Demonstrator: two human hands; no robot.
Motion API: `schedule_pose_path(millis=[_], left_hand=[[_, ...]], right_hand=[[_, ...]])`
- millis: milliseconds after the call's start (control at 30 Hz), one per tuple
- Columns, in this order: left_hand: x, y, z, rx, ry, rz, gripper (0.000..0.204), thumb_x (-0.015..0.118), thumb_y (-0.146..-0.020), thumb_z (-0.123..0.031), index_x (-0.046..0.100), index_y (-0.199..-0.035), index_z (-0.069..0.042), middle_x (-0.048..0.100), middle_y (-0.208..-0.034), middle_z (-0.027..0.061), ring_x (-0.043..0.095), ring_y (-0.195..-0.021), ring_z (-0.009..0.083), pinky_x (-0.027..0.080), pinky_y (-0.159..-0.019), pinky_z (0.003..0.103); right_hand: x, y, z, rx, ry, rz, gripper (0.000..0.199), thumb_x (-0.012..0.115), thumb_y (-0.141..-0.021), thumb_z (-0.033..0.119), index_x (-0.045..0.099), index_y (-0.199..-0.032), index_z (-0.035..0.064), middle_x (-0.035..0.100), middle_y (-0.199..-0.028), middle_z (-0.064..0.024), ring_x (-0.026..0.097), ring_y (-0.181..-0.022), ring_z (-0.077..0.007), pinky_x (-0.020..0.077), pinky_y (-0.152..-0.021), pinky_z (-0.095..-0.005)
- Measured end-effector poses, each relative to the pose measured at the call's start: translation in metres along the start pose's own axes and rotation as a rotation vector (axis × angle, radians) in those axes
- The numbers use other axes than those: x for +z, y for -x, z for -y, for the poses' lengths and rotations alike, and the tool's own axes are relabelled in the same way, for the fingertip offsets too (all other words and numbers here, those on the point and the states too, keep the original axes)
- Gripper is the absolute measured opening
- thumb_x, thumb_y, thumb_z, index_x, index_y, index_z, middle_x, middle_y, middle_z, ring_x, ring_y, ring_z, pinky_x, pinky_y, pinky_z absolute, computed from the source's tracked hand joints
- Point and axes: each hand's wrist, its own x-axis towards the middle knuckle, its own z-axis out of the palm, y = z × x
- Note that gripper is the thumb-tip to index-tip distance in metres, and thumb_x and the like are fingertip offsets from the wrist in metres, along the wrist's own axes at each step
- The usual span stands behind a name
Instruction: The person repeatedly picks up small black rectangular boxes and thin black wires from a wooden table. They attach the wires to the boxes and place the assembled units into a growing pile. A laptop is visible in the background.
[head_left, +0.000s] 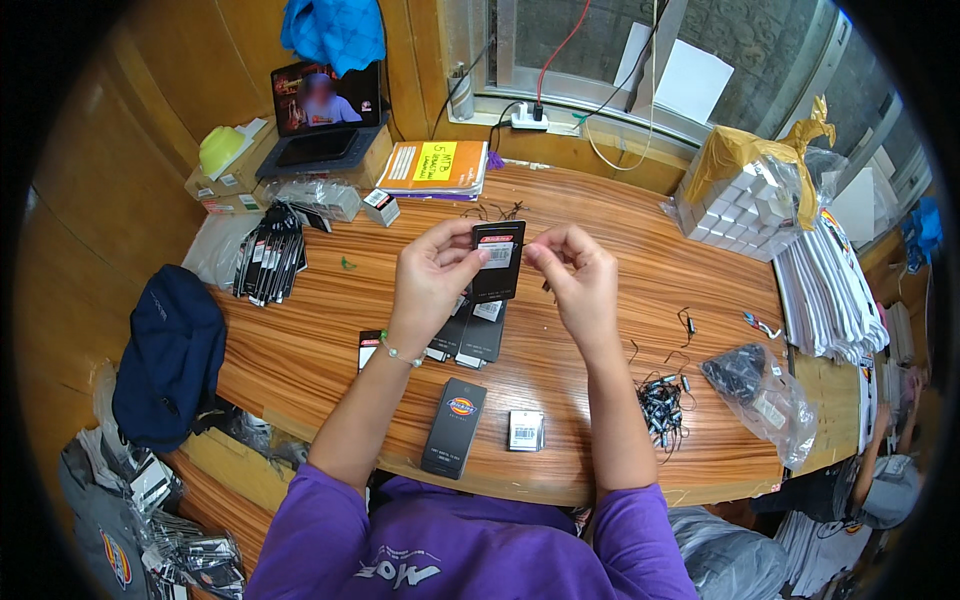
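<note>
Upright above the table, a black hang tag (497, 285) with a white barcode sticker is gripped by my left hand (430, 275), thumb across its front. At the tag's right edge my right hand (580, 275) is closed in a pinch; a bit of black tag string (546, 286) shows below its fingers. Beneath my hands lie rows of black hang tags (482, 340), partly covered by my left hand and the held tag. Closer to me are a stack of black tags (452, 428) and a small stack of white barcode stickers (526, 431). A tangled pile of black tag strings (662, 412) lies right of my right forearm.
A clear plastic bag (765, 400) with black contents lies right. Behind it are a paper stack (825, 290) and a wrapped block of small white boxes (740, 205). Far left hold a tablet (320, 105), notebooks (430, 168), fanned tags (270, 255) and a navy bag (170, 355).
</note>
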Motion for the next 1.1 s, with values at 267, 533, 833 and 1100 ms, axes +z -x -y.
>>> schedule_pose_path(millis=[267,533,833,1100], left_hand=[[0.012,0.007,-0.011,-0.013,-0.056,0.02,0.022,0.06,-0.079,0.004,0.056,-0.101,0.006,0.061,-0.095,0.0091,0.061,-0.085,0.0125,0.053,-0.072,0.023],[0.013,0.01,-0.015,0.022,-0.022,0.032,0.018,0.06,-0.079,0.005,0.057,-0.097,0.006,0.062,-0.092,0.0084,0.061,-0.083,0.0122,0.053,-0.071,0.023],[0.032,0.013,-0.017,0.094,-0.145,0.078,0.02,0.061,-0.08,0.002,0.059,-0.1,0.003,0.062,-0.091,0.0059,0.058,-0.083,0.0112,0.05,-0.073,0.023],[0.01,-0.001,-0.002,0.206,-0.408,0.075,0.019,0.057,-0.083,0.002,0.057,-0.102,0.006,0.059,-0.095,0.0067,0.056,-0.084,0.0112,0.046,-0.075,0.023]], right_hand=[[0.017,0.003,-0.006,-0.436,0.247,-0.166,0.006,0.064,-0.074,-0.001,0.059,-0.076,-0.0017,0.059,-0.071,-0.0114,0.056,-0.065,-0.0213,0.045,-0.059,-0.0298],[0.023,0.005,-0.008,-0.442,0.178,-0.231,0.006,0.063,-0.074,-0.002,0.058,-0.076,-0.0018,0.058,-0.07,-0.0116,0.055,-0.064,-0.0224,0.044,-0.058,-0.0304],[0.016,0.008,-0.015,-0.533,0.254,-0.372,0.004,0.061,-0.074,0.001,0.057,-0.074,0.0014,0.055,-0.07,-0.0117,0.053,-0.064,-0.0269,0.0421,-0.059,-0.0352],[0.007,-0.001,-0.02,-0.306,-0.282,-0.142,0.011,0.065,-0.075,0.01,0.059,-0.076,0.0007,0.057,-0.068,-0.0076,0.055,-0.066,-0.0143,0.0435,-0.06,-0.0277]])
